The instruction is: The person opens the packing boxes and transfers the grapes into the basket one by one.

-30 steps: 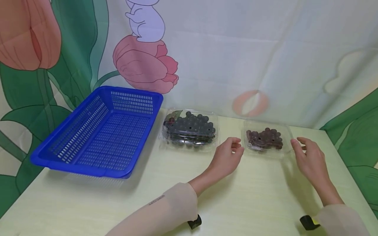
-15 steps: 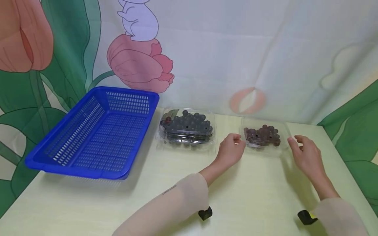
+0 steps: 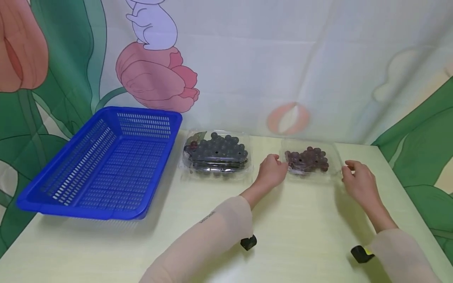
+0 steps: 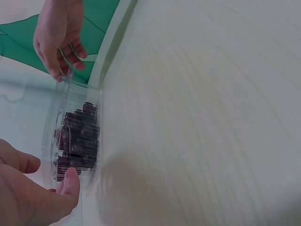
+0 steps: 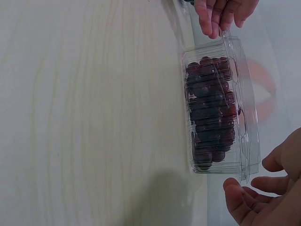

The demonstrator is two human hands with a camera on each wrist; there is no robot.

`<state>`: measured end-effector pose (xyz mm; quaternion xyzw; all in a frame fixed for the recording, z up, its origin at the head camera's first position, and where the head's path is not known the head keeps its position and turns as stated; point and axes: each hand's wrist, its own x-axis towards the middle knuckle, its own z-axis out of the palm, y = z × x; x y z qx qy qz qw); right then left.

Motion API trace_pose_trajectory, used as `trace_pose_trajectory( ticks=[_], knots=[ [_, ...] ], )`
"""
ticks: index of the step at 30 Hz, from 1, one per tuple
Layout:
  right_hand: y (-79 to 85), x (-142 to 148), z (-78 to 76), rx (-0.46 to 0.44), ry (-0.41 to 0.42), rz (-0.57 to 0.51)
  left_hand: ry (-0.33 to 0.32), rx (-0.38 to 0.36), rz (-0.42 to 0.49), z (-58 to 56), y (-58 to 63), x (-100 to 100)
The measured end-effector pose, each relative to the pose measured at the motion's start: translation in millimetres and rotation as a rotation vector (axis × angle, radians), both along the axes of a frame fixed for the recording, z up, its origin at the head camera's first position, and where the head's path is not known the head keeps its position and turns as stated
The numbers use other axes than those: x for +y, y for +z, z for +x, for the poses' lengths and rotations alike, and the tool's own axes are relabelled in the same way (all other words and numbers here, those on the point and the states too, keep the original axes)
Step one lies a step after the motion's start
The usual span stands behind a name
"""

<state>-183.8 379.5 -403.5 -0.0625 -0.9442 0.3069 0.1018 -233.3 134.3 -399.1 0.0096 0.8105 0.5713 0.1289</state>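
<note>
Smaller grape box [image 5: 244, 127]: its rear grapes [image 5: 209, 113] are hidden from you behind the front ones and the ridged plastic.
Your left hand [image 3: 272, 171]: cut off at 8 o'clock in the left wrist view.
Your right hand [image 3: 360, 182]: cut off at 4 o'clock in the right wrist view; from the head view you cannot tell whether its fingertips touch the box.
Left sleeve [image 3: 216, 232]: its lettering [image 3: 207, 217] is too small and blurred for you to read.
Black wrist device [image 3: 249, 242]: partly hidden under that sleeve.
Printed white animal [image 3: 155, 25]: head cut off at 11 o'clock in the head view.
Table [image 3: 293, 236]: cut off at 6 o'clock there.
</note>
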Motion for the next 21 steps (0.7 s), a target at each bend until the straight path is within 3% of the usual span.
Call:
trace_pose_trajectory(
  ticks=[6, 13, 21],
  knots=[
    [0.7, -0.8, -3.8, -0.066, -0.021, -0.032, 0.015, -0.037, 0.035, -4.3, -4.5, 3.7],
    [0.2, 1.4, -3.7, -0.133, -0.054, -0.110, -0.012, -0.018, 0.069, -5.1, -8.5, 8.1],
    [1.7, 3.8, -3.4, -0.173, -0.045, -0.245, 0.037, -0.059, 0.112, -5.1, -8.1, 10.6]
  ],
)
